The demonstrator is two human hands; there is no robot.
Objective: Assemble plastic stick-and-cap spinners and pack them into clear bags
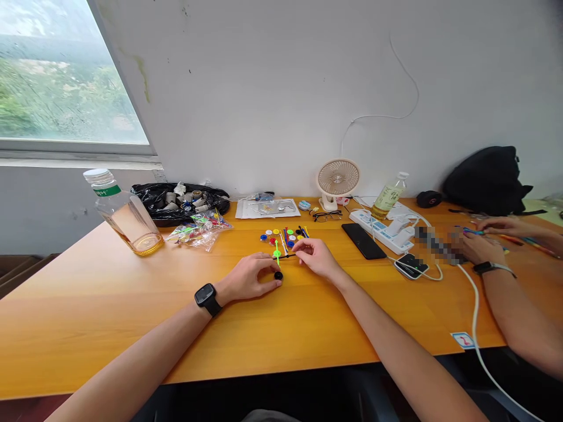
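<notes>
My left hand (253, 276), with a watch on its wrist, curls its fingers around a small black disc (278, 275) at the lower end of a bright green stick. A bright green disc (277, 253) sits midway on that stick, and a thin black stick (288, 255) crosses it there. My right hand (317, 257) pinches the right end of the black stick between thumb and fingers. Just beyond my hands lie several coloured discs (264, 238) and a row of coloured sticks (285, 237). My left fingers partly hide the black stick's left end.
At left stand a large tilted-looking bottle (127, 217), a clear bag of coloured parts (200, 231) and a black bag (145, 199). A fan (338, 179), phone (363, 240), power strip (380, 230) and drink bottle (389, 196) are beyond my right hand. A co-worker's hands (481, 246) work at right.
</notes>
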